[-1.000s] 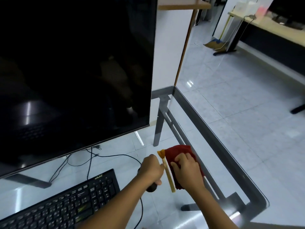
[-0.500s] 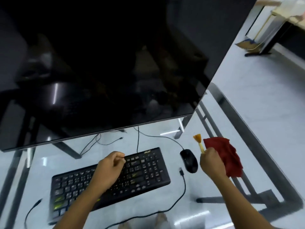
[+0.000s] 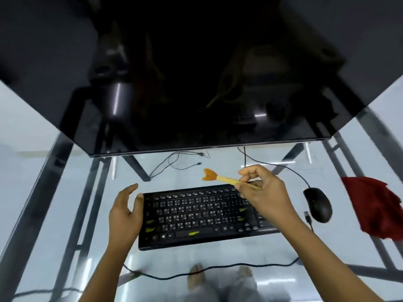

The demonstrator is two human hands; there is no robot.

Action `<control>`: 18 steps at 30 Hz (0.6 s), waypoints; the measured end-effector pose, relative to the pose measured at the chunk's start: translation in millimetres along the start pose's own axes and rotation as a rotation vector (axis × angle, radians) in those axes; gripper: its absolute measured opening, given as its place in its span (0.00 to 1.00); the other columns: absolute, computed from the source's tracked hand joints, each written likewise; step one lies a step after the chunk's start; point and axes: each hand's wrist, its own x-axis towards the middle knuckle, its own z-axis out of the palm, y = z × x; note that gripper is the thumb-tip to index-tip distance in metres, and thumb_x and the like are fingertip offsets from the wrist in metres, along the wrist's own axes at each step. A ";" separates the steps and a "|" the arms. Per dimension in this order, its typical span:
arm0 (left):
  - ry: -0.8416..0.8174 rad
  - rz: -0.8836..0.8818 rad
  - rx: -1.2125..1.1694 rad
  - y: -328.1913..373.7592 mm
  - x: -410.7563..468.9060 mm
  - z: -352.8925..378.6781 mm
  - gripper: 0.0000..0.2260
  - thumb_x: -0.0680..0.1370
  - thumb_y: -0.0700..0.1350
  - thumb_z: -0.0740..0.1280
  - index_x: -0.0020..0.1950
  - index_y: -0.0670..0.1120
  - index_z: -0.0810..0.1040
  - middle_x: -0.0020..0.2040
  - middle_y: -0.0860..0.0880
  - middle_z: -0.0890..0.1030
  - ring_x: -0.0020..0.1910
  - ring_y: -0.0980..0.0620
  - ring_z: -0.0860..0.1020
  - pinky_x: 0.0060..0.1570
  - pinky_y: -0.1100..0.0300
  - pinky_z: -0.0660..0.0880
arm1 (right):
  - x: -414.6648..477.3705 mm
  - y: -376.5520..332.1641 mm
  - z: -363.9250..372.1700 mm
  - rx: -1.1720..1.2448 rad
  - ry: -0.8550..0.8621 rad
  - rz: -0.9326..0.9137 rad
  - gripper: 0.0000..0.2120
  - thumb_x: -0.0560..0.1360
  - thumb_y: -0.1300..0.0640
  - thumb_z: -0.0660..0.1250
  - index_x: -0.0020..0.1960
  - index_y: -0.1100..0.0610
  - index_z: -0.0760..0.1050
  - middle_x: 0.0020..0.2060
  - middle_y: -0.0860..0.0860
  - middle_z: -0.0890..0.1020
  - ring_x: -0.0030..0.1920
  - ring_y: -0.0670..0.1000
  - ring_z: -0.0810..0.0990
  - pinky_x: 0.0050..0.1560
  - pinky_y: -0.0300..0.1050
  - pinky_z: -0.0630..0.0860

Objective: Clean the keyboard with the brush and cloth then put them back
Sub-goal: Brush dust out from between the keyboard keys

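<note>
A black keyboard [image 3: 196, 214] lies flat on the glass desk in front of me. My right hand [image 3: 261, 192] hovers over its right half, shut on a small brush [image 3: 222, 178] with a pale wooden handle and orange bristles that point left. My left hand [image 3: 126, 210] is open with fingers spread, at the keyboard's left edge, thumb touching the corner. The red cloth [image 3: 379, 205] lies crumpled on the desk at the far right, away from both hands.
A large dark monitor [image 3: 196, 73] overhangs the back of the glass desk [image 3: 65, 192]. A black mouse [image 3: 318, 203] sits between keyboard and cloth. Loose cables [image 3: 178, 162] run behind and in front of the keyboard. My feet show through the glass below.
My right hand left the red cloth on the desk and carried the brush left over the keyboard. My left hand slid to the keyboard's left edge and opened. The view panned left.
</note>
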 end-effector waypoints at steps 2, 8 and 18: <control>-0.009 -0.033 -0.062 -9.5 -0.9 -1.4 0.14 0.81 0.49 0.61 0.65 0.50 0.76 0.64 0.53 0.75 0.63 0.56 0.71 0.60 0.63 0.65 | -4.6 -10.0 6.4 0.162 -0.003 0.026 0.10 0.71 0.63 0.74 0.47 0.52 0.78 0.41 0.47 0.83 0.40 0.49 0.83 0.41 0.41 0.79; -0.044 -0.033 -0.283 -22.6 0.9 8.6 0.13 0.82 0.49 0.58 0.57 0.50 0.82 0.57 0.55 0.82 0.58 0.67 0.76 0.53 0.77 0.67 | -8.2 -20.8 9.9 0.478 -0.023 -0.068 0.17 0.65 0.64 0.75 0.52 0.58 0.76 0.41 0.54 0.86 0.37 0.50 0.83 0.42 0.41 0.81; 0.053 0.063 -0.345 -40.6 8.7 24.7 0.21 0.83 0.58 0.51 0.55 0.50 0.80 0.49 0.55 0.84 0.53 0.62 0.79 0.45 0.78 0.67 | -4.6 15.4 38.6 0.605 0.099 -0.314 0.12 0.70 0.56 0.72 0.52 0.57 0.75 0.39 0.54 0.81 0.35 0.48 0.79 0.39 0.37 0.77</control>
